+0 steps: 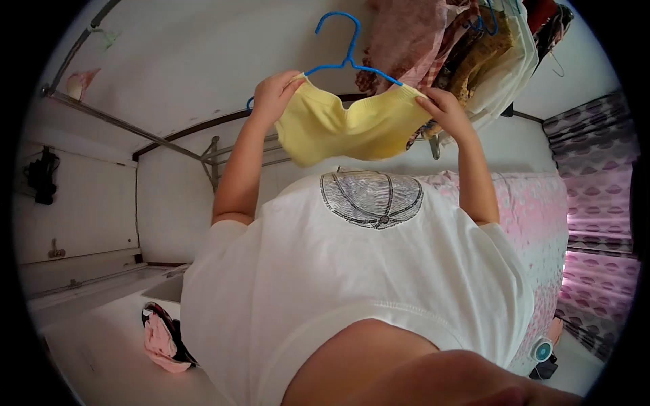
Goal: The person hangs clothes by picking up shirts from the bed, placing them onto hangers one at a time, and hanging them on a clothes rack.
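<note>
A yellow knitted garment (352,128) hangs spread out on a blue hanger (349,57), whose hook points up. My left hand (276,95) pinches the garment's upper corner at the hanger's left end. At the other upper corner, my right hand (443,111) has its fingers closed on the fabric. Between the hands, the hanger's middle and hook show above the neckline. The ends of the hanger's arms are hidden by the garment and hands.
Several clothes (406,40) hang at the upper right, close behind my right hand. A metal rail (122,118) runs across the upper left. A pink bedspread (521,210) lies at the right, near patterned curtains (596,183). Pink cloth (161,338) is at the lower left.
</note>
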`<action>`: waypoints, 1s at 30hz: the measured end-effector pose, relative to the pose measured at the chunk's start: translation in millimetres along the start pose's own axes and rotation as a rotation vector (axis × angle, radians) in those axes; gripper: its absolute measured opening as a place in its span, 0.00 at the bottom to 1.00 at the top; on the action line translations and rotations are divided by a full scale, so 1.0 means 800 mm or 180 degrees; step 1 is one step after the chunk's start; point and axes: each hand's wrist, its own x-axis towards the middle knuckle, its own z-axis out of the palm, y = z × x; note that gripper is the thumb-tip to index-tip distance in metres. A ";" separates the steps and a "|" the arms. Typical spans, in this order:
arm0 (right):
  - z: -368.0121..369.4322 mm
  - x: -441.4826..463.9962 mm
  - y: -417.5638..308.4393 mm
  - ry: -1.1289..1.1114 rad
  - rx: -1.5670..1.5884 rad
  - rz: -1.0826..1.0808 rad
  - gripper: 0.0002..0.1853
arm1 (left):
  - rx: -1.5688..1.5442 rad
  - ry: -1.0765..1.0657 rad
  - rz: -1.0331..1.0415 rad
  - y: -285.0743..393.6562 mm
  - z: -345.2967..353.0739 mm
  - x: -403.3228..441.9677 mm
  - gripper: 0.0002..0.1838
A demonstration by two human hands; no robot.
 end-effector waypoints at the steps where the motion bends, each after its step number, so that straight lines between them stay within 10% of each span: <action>1: 0.000 -0.001 0.002 -0.0222 0.0119 0.0175 0.10 | -0.0173 0.0001 -0.0011 -0.005 -0.002 -0.001 0.11; 30: 0.017 -0.042 -0.018 -0.0344 0.2563 0.0633 0.11 | 0.1207 0.0504 0.0759 0.010 -0.006 0.047 0.15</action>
